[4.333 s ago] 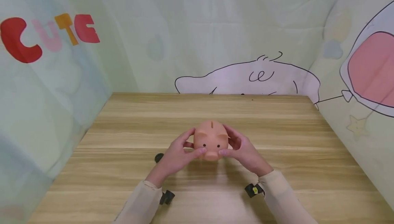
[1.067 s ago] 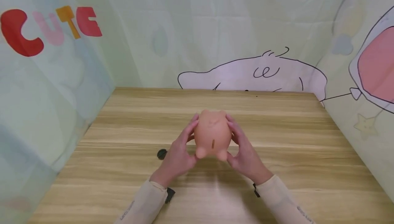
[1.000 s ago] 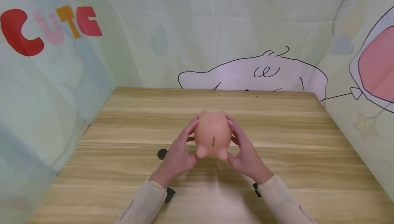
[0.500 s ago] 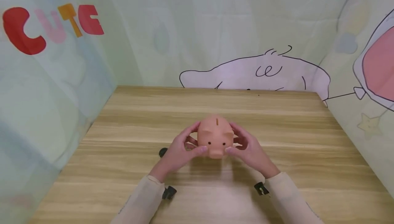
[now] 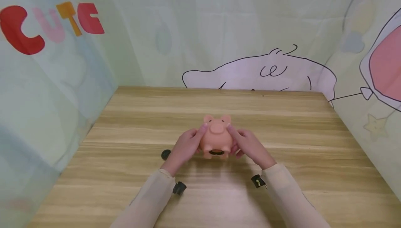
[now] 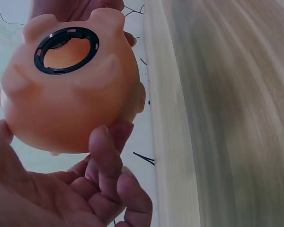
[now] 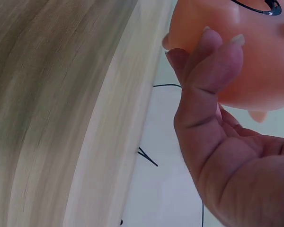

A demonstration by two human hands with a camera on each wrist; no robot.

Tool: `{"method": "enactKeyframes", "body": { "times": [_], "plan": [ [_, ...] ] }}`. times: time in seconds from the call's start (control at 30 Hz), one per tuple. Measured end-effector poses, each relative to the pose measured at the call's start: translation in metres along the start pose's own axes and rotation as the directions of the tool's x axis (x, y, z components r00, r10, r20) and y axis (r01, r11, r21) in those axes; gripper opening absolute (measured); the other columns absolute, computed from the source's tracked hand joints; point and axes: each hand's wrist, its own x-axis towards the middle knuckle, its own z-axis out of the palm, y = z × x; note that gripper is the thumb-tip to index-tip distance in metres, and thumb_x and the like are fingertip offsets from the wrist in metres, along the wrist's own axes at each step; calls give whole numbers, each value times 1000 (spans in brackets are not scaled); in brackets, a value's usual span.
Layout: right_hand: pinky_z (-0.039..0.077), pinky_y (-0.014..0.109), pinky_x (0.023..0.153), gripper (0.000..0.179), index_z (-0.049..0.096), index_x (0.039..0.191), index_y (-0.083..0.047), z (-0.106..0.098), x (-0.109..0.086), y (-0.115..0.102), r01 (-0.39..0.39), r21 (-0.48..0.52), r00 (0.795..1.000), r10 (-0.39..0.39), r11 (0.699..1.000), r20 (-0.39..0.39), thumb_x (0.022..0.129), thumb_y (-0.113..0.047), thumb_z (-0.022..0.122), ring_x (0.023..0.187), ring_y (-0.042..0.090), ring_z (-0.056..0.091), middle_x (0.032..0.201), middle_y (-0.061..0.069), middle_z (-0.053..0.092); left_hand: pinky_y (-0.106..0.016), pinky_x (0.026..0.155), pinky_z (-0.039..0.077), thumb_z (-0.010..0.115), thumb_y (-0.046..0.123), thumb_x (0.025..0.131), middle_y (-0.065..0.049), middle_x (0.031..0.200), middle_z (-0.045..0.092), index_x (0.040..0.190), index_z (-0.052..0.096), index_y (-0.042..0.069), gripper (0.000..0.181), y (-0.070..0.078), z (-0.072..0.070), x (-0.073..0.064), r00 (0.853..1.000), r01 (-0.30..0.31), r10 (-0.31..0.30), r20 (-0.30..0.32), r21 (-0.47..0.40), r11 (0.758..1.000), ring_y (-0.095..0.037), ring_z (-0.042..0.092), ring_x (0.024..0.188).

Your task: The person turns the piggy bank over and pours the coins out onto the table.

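Between my two hands is a pink piggy bank (image 5: 216, 139), tilted back so its snout and underside face me. In its belly is a round hole ringed by a black rim (image 6: 38, 57), with the hollow inside showing through. My left hand (image 5: 186, 146) grips the pig's left side, thumb beside the snout and fingers curled beneath. On the other side my right hand (image 5: 250, 146) holds it the same way; its curled fingers (image 7: 213, 71) show against the pink body in the right wrist view. The coin slot is hidden from view.
A small round black cap (image 5: 166, 154) lies on the wooden table (image 5: 141, 116) beside my left hand. Black wrist-camera mounts (image 5: 179, 188) stick out from both sleeves. A printed cloth backdrop (image 5: 156, 47) rises behind the table and along its sides.
The piggy bank has been turned over in my hands: its slotted back faced me about a second ago, then its face, and now the belly hole shows. My thumbs moved up beside the snout.
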Motion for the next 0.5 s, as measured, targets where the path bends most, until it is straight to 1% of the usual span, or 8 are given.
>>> {"method": "enactKeyframes", "body": {
  "times": [0.07, 0.1, 0.17, 0.23, 0.3, 0.33, 0.43, 0.5],
  "plan": [
    [57, 44, 63, 72, 68, 96, 0, 1, 2, 1, -13, -3, 1000, 13, 1000, 4, 95, -68, 44, 67, 25, 67, 73, 11, 69, -34, 62, 48, 33, 80, 90, -8, 75, 62, 91, 64, 6, 80, -1, 1, 2, 1000, 19, -19, 3, 14, 1000, -27, 61, 71],
    [57, 44, 62, 73, 68, 96, 0, 1, 2, 1, -12, -6, 1000, 12, 1000, 6, 95, -68, 44, 67, 25, 67, 72, 11, 69, -34, 63, 49, 33, 80, 90, -8, 79, 64, 95, 65, 5, 82, -2, 1, 3, 1000, 25, -25, 8, 6, 1000, -25, 62, 72],
    [57, 43, 62, 73, 68, 99, 1, 1, 4, 2, 0, -15, 1000, 0, 1000, 14, 96, -68, 44, 69, 25, 67, 74, 10, 69, -37, 70, 52, 34, 79, 90, -8, 90, 68, 106, 67, 4, 84, -3, 1, 5, 1000, 23, -22, 20, -12, 1000, -22, 64, 78],
    [58, 43, 64, 69, 67, 109, 0, -1, 5, 3, 25, -11, 999, -24, 1000, 25, 96, -65, 47, 74, 26, 67, 81, 11, 69, -41, 81, 54, 37, 75, 93, -9, 106, 68, 123, 64, 4, 81, -5, 1, 7, 999, 0, 2, 45, -59, 998, -21, 65, 88],
    [58, 42, 68, 65, 62, 123, -1, -4, 6, 4, 55, -1, 998, -55, 998, 38, 97, -59, 53, 81, 27, 67, 93, 14, 69, -45, 90, 51, 42, 68, 96, -9, 121, 64, 139, 55, 7, 75, -7, 0, 8, 996, -23, 33, 80, -121, 992, -21, 64, 99],
    [58, 42, 70, 63, 58, 131, -1, -5, 7, 5, 69, 8, 997, -69, 998, 45, 97, -54, 57, 84, 28, 67, 102, 15, 69, -46, 92, 50, 46, 64, 97, -9, 127, 61, 143, 51, 9, 71, -8, 0, 9, 994, -35, 49, 98, -144, 989, -22, 62, 103],
    [58, 41, 77, 69, 45, 145, -3, -9, 7, 6, 115, 27, 991, -116, 993, 71, 93, -41, 70, 99, 29, 66, 126, 19, 61, -48, 94, 49, 59, 51, 97, -9, 137, 53, 151, 41, 14, 67, -11, -3, 11, 985, -57, 88, 148, -203, 978, -26, 58, 110],
    [57, 40, 82, 76, 40, 149, -3, -11, 6, 8, 152, 28, 984, -154, 988, 85, 89, -33, 76, 109, 32, 63, 138, 21, 53, -46, 94, 49, 69, 44, 93, -7, 143, 48, 153, 38, 18, 73, -13, -4, 11, 981, -59, 98, 166, -222, 973, -26, 56, 113]
  ]
}}
